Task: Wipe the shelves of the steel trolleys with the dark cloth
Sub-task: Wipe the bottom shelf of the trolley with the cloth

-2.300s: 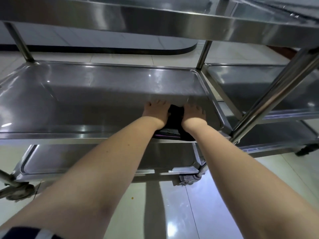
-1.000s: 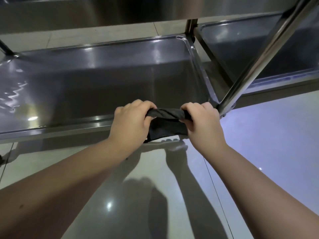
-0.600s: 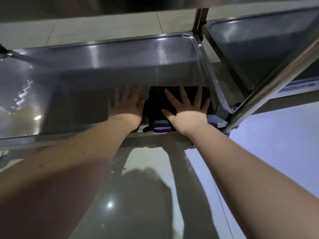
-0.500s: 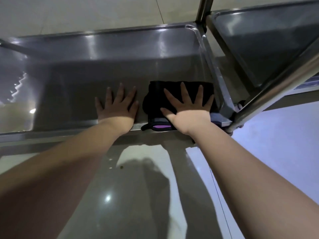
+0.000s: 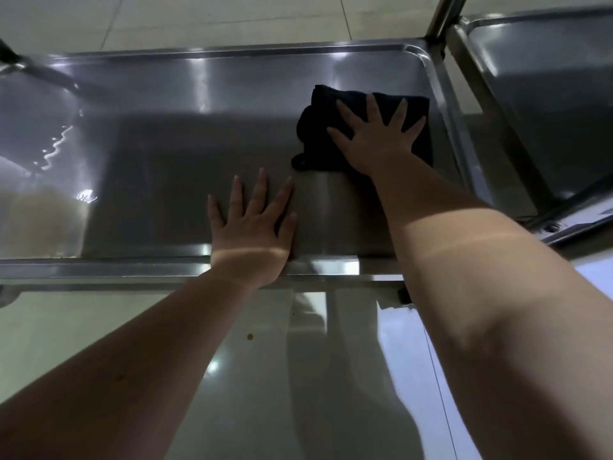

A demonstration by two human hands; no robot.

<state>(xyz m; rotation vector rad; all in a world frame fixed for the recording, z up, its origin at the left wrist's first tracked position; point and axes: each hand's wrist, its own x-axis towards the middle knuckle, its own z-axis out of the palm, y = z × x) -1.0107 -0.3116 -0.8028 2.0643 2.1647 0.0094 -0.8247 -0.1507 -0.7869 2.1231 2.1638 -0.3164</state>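
Note:
The dark cloth (image 5: 318, 127) lies folded on the low steel trolley shelf (image 5: 166, 154), toward its far right corner. My right hand (image 5: 378, 137) presses flat on the cloth with fingers spread, covering its middle. My left hand (image 5: 252, 224) rests flat on the bare shelf just inside the near rim, fingers spread, a short way to the left of the cloth and not touching it.
A second steel trolley shelf (image 5: 544, 94) stands right beside this one, with upright posts (image 5: 441, 18) between them. A post foot (image 5: 23, 68) sits at the far left corner. Glossy tiled floor (image 5: 265, 376) lies below the near rim.
My right hand has pushed the cloth away from the near rim toward the far right corner. My left hand stays flat near the front rim.

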